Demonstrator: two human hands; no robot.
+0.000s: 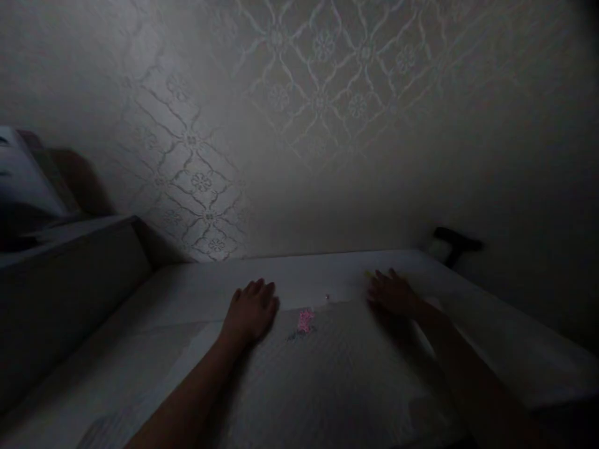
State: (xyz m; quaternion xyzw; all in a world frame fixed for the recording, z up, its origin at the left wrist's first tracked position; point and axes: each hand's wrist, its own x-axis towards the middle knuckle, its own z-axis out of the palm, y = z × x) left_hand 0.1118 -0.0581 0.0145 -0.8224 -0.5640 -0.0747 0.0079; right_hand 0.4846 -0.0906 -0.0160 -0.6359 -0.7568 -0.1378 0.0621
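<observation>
The scene is dim. My left hand lies flat, fingers stretched out, on a pale textured sheet spread over a white table. My right hand rests flat at the sheet's far right corner, fingers extended, holding nothing. Between the hands, on the sheet, sits a small pink patch with a dark smudge beside it. A tiny object lies on the table just past the sheet's far edge; I cannot make out what it is.
A wall with patterned wallpaper rises right behind the table. A dark object stands at the table's far right corner. A lower cabinet or shelf with things on top adjoins the table's left side.
</observation>
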